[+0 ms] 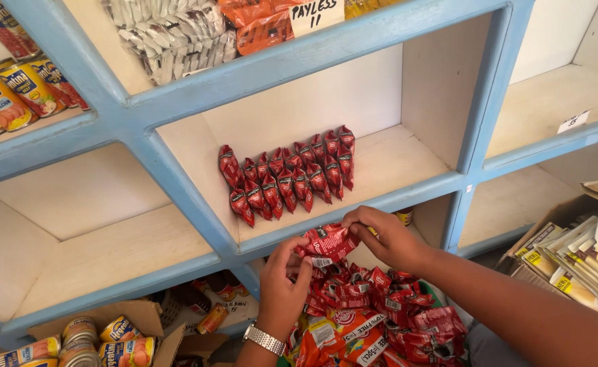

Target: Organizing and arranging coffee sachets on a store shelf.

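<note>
The person is pinching a red sauce sachet (327,242) between both hands: the left hand (282,285) is gripping its lower edge at about seven o'clock, the right hand (387,238) is clamping its upper right corner at about two o'clock. The sachet is hanging just in front of the blue shelf edge (353,204), below the row of red sachets (288,175) at eleven o'clock. Since the grip is only fingertip-deep, the slick packet is likely risking a slip into the pile of sachets (380,319) at six o'clock, or a nudge toppling the leaning row.
</note>
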